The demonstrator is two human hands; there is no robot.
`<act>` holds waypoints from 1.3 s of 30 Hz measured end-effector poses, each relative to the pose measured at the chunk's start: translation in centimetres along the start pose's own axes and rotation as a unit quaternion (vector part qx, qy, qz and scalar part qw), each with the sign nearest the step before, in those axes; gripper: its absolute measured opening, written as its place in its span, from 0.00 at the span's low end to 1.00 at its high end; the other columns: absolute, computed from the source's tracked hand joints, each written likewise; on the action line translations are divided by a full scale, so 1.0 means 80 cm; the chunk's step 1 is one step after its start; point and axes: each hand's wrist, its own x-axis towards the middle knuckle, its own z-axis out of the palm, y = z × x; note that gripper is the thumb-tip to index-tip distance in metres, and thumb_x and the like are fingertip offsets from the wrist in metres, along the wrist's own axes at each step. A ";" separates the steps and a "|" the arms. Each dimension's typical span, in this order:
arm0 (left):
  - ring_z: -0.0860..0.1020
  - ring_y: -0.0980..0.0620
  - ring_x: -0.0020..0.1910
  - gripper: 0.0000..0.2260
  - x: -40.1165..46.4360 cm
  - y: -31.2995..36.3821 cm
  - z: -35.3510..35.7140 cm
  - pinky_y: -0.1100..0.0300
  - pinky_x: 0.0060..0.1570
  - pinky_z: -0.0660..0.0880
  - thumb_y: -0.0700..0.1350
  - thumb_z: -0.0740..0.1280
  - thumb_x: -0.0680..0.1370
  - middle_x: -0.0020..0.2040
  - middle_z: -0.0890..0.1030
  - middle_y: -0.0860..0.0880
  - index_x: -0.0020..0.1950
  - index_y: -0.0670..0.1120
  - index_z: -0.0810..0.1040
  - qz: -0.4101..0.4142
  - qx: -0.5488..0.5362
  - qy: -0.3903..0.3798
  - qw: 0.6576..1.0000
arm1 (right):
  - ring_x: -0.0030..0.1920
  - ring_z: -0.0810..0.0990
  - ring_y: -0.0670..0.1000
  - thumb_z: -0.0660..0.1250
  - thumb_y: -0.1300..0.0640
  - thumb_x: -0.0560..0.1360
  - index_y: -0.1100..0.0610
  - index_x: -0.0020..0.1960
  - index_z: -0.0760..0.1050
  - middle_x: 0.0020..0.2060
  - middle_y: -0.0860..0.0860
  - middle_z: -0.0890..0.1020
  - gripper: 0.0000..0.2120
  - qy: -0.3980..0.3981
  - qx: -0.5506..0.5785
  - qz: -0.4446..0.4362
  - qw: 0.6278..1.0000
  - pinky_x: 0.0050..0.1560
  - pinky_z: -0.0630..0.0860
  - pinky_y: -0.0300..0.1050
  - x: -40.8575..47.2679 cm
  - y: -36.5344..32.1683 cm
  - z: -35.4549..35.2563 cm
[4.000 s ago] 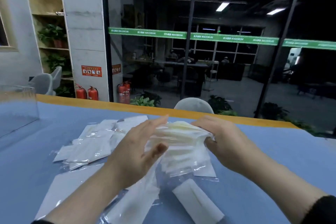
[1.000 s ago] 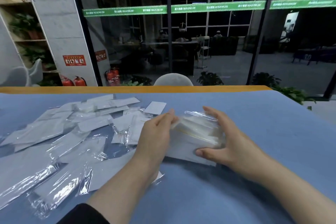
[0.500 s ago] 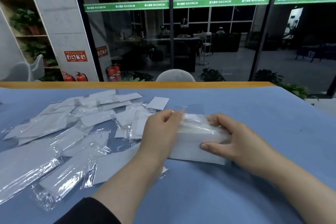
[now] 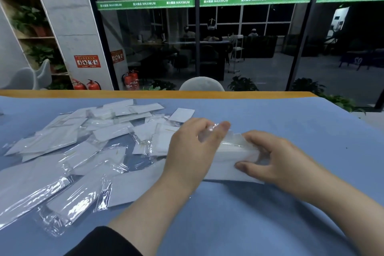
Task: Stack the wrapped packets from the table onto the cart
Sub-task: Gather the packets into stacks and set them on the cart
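We hold a small stack of white packets in clear plastic wrap (image 4: 230, 151) between our left hand (image 4: 193, 151) and right hand (image 4: 276, 160); many loose packets (image 4: 83, 143) wait, no cart seen

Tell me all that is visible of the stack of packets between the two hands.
The stack is a squared pile of flat white packets in clear, shiny plastic wrap. It lies flat on the blue table, right of the loose packets. The left hand curls over its left end; the right hand grips its right end, fingers on top, thumb at the near side. A bottom packet juts toward the camera. Their number cannot be counted.
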 end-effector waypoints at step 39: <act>0.79 0.59 0.39 0.10 0.011 -0.021 -0.003 0.61 0.38 0.70 0.49 0.65 0.82 0.40 0.86 0.57 0.45 0.48 0.83 -0.240 -0.087 0.057 0.965 | 0.38 0.76 0.42 0.75 0.44 0.73 0.41 0.49 0.76 0.39 0.40 0.80 0.09 0.024 0.031 0.053 0.998 0.42 0.73 0.39 0.002 0.009 0.006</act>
